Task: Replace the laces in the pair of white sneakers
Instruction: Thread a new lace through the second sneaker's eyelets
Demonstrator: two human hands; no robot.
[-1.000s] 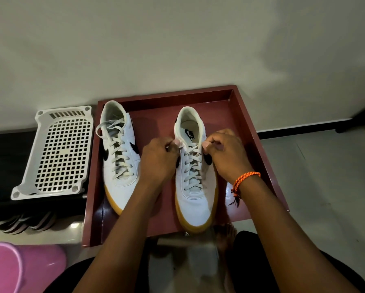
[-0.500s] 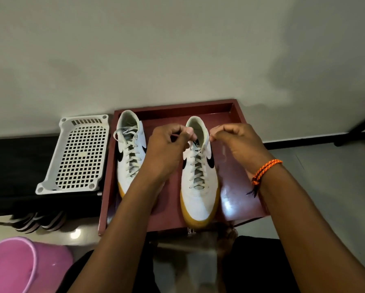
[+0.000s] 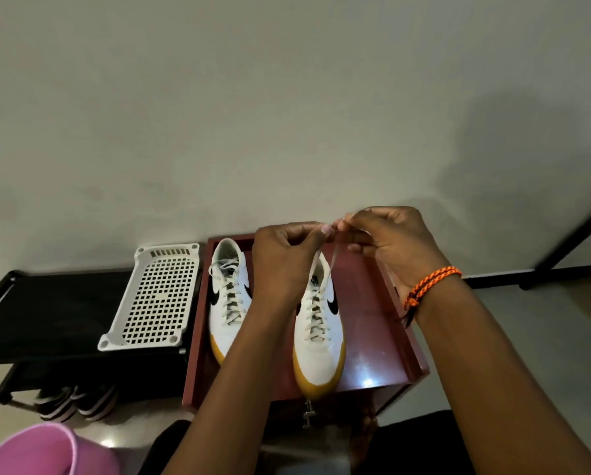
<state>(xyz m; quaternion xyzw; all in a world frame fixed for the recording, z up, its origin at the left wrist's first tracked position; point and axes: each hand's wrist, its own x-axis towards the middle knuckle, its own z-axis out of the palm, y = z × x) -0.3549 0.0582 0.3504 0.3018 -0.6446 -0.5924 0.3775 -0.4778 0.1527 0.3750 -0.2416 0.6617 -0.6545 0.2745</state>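
Two white sneakers with black swooshes and tan soles lie toes toward me on a dark red tray-topped stand [image 3: 383, 337]. The left sneaker [image 3: 226, 303] is laced, with loose loops at its top. The right sneaker [image 3: 319, 337] is laced as well. Its lace ends [image 3: 333, 250] run up from the collar, pulled taut. My left hand [image 3: 283, 258] and my right hand [image 3: 390, 245] meet above the shoe's heel, both pinching those lace ends. An orange braided band circles my right wrist.
A white perforated plastic tray [image 3: 157, 299] rests on a black shoe rack [image 3: 47, 313] to the left. Dark striped shoes [image 3: 74, 401] sit under the rack. A pink bucket [image 3: 37, 450] is at the bottom left. The wall is close behind, with a black frame leg [image 3: 568, 241] at right.
Both hands have lifted from the right sneaker's top eyelets and come together above its heel, drawing the lace ends upward. The camera has tilted up toward the wall.
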